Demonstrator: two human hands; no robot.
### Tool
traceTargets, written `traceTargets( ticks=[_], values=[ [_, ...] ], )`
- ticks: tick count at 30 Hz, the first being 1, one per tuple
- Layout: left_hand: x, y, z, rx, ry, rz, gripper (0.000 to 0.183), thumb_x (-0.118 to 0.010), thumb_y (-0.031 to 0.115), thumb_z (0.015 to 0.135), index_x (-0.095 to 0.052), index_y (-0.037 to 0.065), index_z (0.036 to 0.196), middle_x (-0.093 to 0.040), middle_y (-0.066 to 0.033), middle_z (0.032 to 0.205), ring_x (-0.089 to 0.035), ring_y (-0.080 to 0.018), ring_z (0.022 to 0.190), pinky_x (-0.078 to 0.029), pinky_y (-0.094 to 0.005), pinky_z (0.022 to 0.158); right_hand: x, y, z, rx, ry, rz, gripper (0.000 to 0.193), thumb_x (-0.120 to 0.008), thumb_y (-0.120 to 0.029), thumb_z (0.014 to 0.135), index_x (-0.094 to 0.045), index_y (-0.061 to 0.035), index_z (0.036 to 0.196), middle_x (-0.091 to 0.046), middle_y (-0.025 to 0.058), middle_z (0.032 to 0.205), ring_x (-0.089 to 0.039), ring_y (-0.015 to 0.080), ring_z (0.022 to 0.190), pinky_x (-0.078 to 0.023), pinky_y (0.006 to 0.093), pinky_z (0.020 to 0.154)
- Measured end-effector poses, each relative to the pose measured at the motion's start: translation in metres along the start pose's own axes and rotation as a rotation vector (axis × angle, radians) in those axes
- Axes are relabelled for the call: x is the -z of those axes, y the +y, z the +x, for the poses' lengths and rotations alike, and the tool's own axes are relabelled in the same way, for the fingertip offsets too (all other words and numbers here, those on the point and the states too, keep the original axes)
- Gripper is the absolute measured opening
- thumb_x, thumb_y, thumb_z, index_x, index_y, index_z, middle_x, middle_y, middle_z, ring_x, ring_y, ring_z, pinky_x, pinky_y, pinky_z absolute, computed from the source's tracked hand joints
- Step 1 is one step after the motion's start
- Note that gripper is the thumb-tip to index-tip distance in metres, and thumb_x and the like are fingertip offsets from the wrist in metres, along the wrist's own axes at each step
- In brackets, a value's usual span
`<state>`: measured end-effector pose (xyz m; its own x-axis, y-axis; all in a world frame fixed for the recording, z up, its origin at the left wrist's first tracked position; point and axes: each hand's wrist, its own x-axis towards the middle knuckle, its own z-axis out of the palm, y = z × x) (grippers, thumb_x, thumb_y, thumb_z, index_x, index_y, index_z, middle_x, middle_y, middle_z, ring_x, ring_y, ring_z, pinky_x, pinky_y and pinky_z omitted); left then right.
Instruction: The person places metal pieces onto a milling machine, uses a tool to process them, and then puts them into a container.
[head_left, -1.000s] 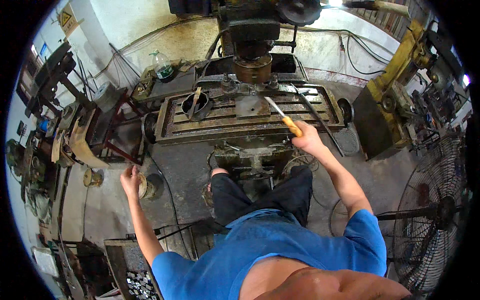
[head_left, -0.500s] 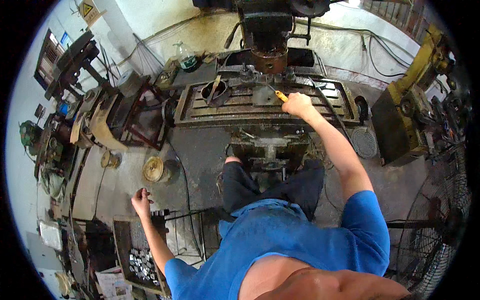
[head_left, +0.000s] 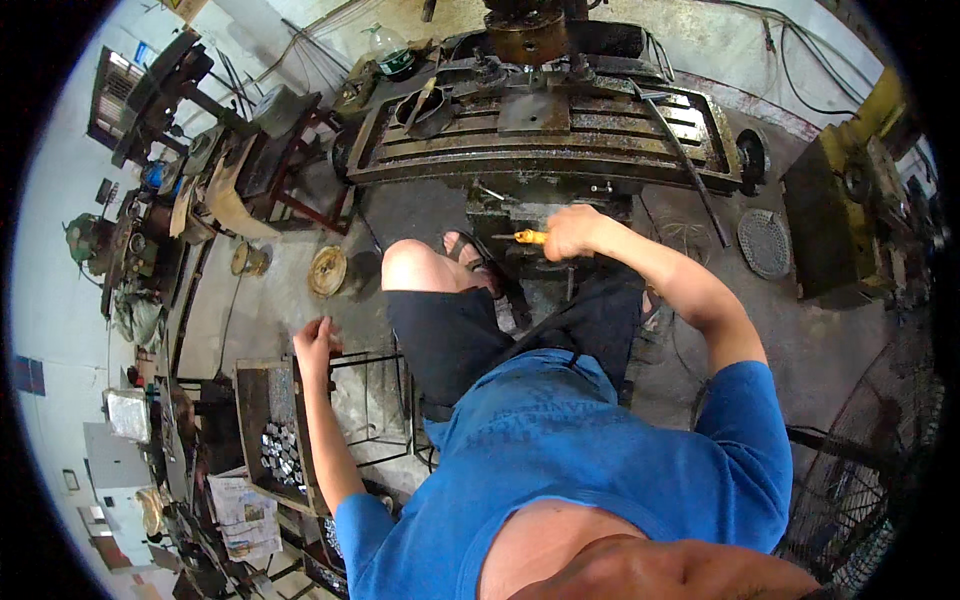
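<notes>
Yellow-handled screwdriver (head_left: 528, 237) was gripped in the closed right hand (head_left: 572, 232), blade toward nine o'clock; the open left hand (head_left: 314, 343) was rested on a crate (head_left: 262, 400), seemingly for reaching parts.

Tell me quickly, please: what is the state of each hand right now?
Left hand: open, empty, fingers spread over the metal tray of small round parts.
Right hand: closed around a yellow-handled tool.

A metal workshop: a heavy milling machine (head_left: 540, 120), cluttered benches (head_left: 150, 240) and a grimy concrete floor (head_left: 840, 350).
</notes>
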<state>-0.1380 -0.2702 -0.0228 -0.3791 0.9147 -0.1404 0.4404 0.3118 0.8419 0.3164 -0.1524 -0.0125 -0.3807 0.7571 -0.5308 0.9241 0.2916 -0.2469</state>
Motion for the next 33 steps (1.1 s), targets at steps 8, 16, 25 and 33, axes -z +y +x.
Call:
traceTargets(
  ticks=[8,16,25,33],
  values=[
    [-0.108,0.024,0.041,-0.324,-0.081,-0.206,0.026,-0.059,0.016,0.083,-0.061,-0.006,0.096,-0.063,-0.0073,0.083,-0.057,-0.0115,0.070,-0.047,-0.0239,0.063,-0.022,-0.044,0.077,0.041,0.077,0.002,0.030,-0.054,-0.023,0.068,-0.065,0.0019,0.081,-0.065,0.0123,0.073,-0.064,0.0230,0.058,-0.051,0.0350,0.055],
    [-0.125,0.056,0.015,-0.237,-0.205,-0.350,0.023,-0.055,0.013,0.083,-0.061,-0.007,0.092,-0.064,-0.0084,0.082,-0.059,-0.0118,0.069,-0.047,-0.0240,0.062,-0.049,-0.048,0.109,0.002,0.158,0.038,0.043,-0.058,-0.033,0.068,-0.062,-0.0097,0.104,-0.060,0.0129,0.107,-0.059,0.0258,0.096,-0.048,0.0360,0.078],
    [-0.142,0.056,0.022,-0.326,-0.194,-0.274,0.023,-0.053,0.014,0.083,-0.062,-0.006,0.092,-0.065,-0.0080,0.080,-0.057,-0.0107,0.067,-0.046,-0.0237,0.060,-0.076,-0.058,0.150,-0.051,0.047,-0.112,0.046,-0.064,-0.031,0.066,-0.058,-0.0181,0.111,-0.059,0.0074,0.112,-0.057,0.0231,0.101,-0.048,0.0397,0.078],
    [-0.135,0.045,0.018,-0.242,-0.187,-0.369,0.021,-0.052,0.012,0.084,-0.062,-0.006,0.089,-0.064,-0.0072,0.077,-0.057,-0.0102,0.066,-0.046,-0.0231,0.059,-0.061,-0.061,0.156,0.050,0.012,-0.240,0.039,-0.054,-0.028,0.075,-0.059,-0.0178,0.112,-0.056,0.0040,0.117,-0.056,0.0251,0.103,-0.047,0.0390,0.080]
  ],
)
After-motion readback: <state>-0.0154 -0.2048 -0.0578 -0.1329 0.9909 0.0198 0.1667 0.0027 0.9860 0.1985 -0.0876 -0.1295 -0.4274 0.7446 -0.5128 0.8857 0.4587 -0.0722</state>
